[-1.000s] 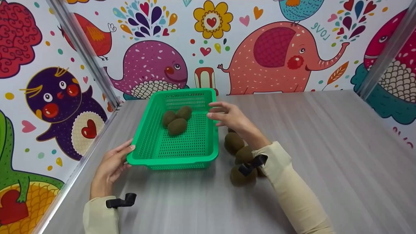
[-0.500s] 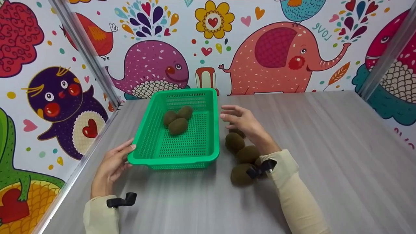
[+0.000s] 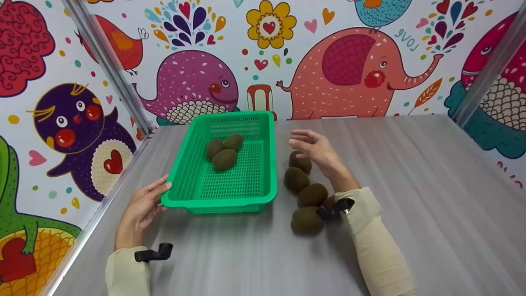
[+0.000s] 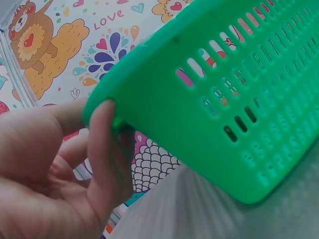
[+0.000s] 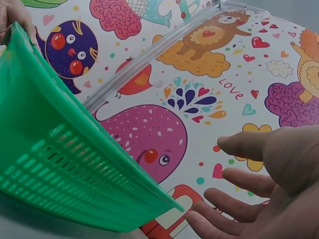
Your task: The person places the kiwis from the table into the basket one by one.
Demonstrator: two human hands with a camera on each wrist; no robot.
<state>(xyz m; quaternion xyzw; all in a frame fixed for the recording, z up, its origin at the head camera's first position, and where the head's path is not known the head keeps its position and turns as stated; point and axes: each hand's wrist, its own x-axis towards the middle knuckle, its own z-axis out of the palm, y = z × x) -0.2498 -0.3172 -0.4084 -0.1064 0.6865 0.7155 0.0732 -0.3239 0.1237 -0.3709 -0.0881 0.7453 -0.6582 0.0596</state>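
A green plastic basket (image 3: 269, 193) with slotted walls stands on the table, three brown kiwis (image 3: 224, 159) grouped inside it. My left hand (image 3: 139, 209) grips its near left corner; in the left wrist view the hand's fingers (image 4: 102, 149) curl around the rim. To the right of the basket, my right hand (image 3: 320, 152) hovers with fingers spread and nothing in them. Just below its fingertips lies the farthest kiwi (image 3: 300, 163) of a row outside the basket, partly covered by the hand. In the right wrist view the same hand (image 5: 264, 184) appears empty beside the basket wall.
Several more kiwis, including the nearest kiwi (image 3: 307, 220), lie in a line on the grey table (image 3: 431, 197). One is mostly hidden by the right wrist's black camera mount (image 3: 337, 207). Printed cartoon walls (image 3: 263, 74) border the back and left.
My right hand has drawn back from the basket's right rim, moving right to above the farthest loose kiwi, which shows more now. The left hand and basket hold their place.
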